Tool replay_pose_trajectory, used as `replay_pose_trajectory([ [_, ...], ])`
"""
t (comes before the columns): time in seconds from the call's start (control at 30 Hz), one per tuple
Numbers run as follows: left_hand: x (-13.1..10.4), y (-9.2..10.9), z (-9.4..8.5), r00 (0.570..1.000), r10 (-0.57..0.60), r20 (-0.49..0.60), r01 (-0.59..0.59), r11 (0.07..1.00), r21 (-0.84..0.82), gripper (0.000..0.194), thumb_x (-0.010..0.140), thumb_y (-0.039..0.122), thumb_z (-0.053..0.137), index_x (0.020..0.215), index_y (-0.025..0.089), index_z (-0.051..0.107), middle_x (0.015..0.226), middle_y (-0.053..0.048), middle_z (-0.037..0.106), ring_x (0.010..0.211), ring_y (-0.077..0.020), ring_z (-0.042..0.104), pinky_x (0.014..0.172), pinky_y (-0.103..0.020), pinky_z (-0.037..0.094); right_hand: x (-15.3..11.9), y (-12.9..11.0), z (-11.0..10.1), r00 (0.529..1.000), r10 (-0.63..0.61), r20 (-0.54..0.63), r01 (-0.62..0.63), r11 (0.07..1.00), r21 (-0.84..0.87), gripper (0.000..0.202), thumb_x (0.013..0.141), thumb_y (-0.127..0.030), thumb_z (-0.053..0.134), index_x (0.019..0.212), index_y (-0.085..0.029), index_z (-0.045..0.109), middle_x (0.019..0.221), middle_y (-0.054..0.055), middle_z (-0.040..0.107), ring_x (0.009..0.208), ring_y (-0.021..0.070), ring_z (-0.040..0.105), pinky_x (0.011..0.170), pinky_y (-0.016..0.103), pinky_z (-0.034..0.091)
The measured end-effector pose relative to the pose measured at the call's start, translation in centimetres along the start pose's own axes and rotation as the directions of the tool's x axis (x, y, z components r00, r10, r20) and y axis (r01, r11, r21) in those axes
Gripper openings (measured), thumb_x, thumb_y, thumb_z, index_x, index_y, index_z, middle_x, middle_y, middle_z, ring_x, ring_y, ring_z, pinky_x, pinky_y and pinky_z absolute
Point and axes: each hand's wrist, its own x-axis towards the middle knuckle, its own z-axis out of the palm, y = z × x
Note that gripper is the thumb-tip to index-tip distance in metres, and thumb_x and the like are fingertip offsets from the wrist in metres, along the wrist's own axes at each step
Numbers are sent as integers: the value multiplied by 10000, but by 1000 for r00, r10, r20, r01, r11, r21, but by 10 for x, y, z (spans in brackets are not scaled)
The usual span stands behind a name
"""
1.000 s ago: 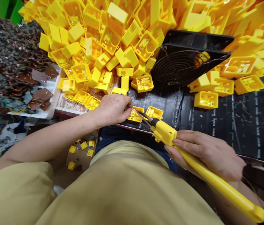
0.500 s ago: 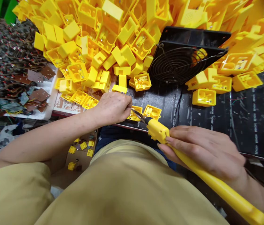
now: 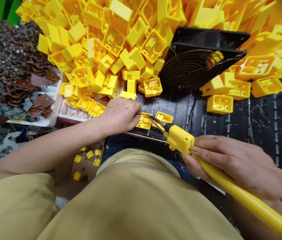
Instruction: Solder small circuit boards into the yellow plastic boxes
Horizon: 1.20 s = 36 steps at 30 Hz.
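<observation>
My right hand is wrapped round a yellow soldering tool with a dark collar and a thin metal tip pointing left. That tip hangs over two small open yellow housings, one beside my left hand and one just right of it, at the table's front edge. Closed, with its fingers curled down, my left hand rests by the nearer housing; what its fingertips hold, if anything, is hidden. A ring shows on one finger.
A large heap of yellow housings covers the back. A black fan stands among them. At the left, a white tray holds many circuit boards. Below the edge, a box contains small yellow pieces.
My right hand and the soldering tool have moved to the right, and the tip has drawn away from my left hand. My left hand has stayed in place.
</observation>
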Motion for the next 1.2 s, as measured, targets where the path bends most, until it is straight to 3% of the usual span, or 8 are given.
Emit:
replay_pose_trajectory([
  [0.3,-9,-4,12,984,77,-159,-79,997,-7,307,910,290,429,878,163,707,847,-89,731,851,-266,695,686,-355,480,-1,-2,3,1000,29,12,-29,1000,-5,137,946,-224,600,813,-202,622,759,19,680,719,121,690,738,231,621],
  [0.6,-6,-1,10,992,5,-123,-9,999,-34,277,877,290,461,879,164,708,861,-83,736,873,-282,702,709,-372,504,9,2,14,987,-133,-90,134,991,6,177,817,-157,763,887,-164,601,765,34,701,701,115,680,694,222,613],
  [0.77,-4,0,9,990,35,-139,-34,999,11,286,865,289,452,853,163,709,816,-88,728,846,-283,704,686,-365,489,11,1,8,984,-166,-70,167,986,7,179,800,-132,770,886,-140,612,762,57,704,691,134,679,697,264,620],
  [0.83,-4,0,10,990,38,-136,-35,999,26,298,863,290,443,848,165,712,803,-91,725,837,-286,702,672,-365,481,10,1,1,989,-137,-49,136,991,-19,83,884,-190,694,861,-149,625,760,45,701,690,115,679,718,232,613],
  [0.93,-3,1,10,991,34,-126,-29,999,40,312,861,294,432,854,167,716,793,-95,720,833,-288,697,657,-362,469,8,0,-7,1000,-14,3,14,997,-71,249,992,-288,536,780,-196,630,726,20,684,657,91,671,719,182,599],
  [1.03,-3,1,10,992,32,-125,-26,999,45,310,857,287,430,850,167,715,794,-93,717,832,-282,693,655,-357,460,8,0,-9,1000,26,-1,-26,998,-57,297,1009,-302,488,756,-223,622,692,12,668,625,98,671,691,171,595],
  [1.13,-4,0,10,991,38,-129,-31,998,50,303,854,288,433,838,169,710,789,-88,711,826,-273,689,647,-347,451,6,5,-6,999,-35,-38,33,997,-66,252,1003,-293,502,795,-217,622,729,25,688,668,104,691,697,165,595],
  [1.2,-4,0,10,989,49,-140,-41,997,60,293,854,288,439,831,169,705,784,-86,706,815,-267,685,640,-341,445,2,10,-5,998,20,-59,-25,997,-74,238,1003,-338,506,824,-226,617,759,20,702,701,108,702,680,170,599],
])
